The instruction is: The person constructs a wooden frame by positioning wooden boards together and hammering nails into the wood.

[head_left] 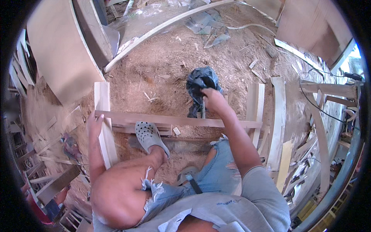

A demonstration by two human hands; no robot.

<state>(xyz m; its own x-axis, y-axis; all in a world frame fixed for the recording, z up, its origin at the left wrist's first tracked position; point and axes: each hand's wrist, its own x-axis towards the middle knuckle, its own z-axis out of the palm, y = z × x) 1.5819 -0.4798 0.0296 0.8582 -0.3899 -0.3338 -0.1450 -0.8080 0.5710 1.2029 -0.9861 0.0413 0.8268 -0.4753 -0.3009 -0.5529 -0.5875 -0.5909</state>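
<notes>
Head view: your two hands are at work over the sawdust-strewn ground (162,87), the left on wood, the right at a bag.
Slat: the long brown slat (174,120) runs crosswise in front of you, its left end at the left board (103,98), its right end over the right board (256,101); the pair seem to serve as its supports.
Left hand: your left hand (94,124) grips the slat's left end where it meets the left board's outer edge, thumb showing on the near side, probably to keep that joint from slipping.
Right hand: your right hand (214,101) reaches to the mouth of the black bag (202,79), fingers bent; whether they pinch plastic or something inside, you cannot tell from here.
Bag: it lies on the ground beyond the slat's far edge, nearer its right end than its left, perhaps put there for easy reach.
Foot: your clog (150,136) sits near the slat's near edge, overlapping a lower piece (164,130); whether it presses down on that is unclear.
Hidden: the bag's contents, your left fingertips and the undersides of both joints.
Hard to read: a thin upright strip (203,111) below your right hand; its kind is uncertain.
Cut off: the clutter around the view's dark rim.
</notes>
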